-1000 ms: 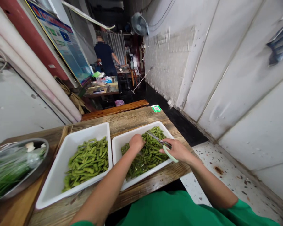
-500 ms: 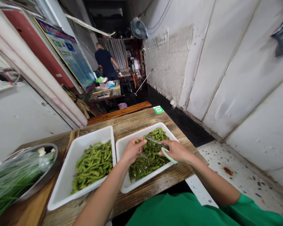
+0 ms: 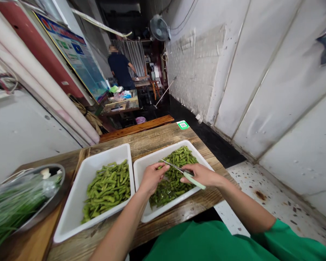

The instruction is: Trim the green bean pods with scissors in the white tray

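Two white trays of green pods, scissors in right fingers.

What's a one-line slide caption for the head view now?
Right hand holds pale-green-handled scissors near the left hand, above a white tray of green pods.

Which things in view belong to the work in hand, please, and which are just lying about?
For the work:
scissors in right hand
right tray of green pods
left tray, probably, likewise filled

Lying about:
bowl of greens
QR code card
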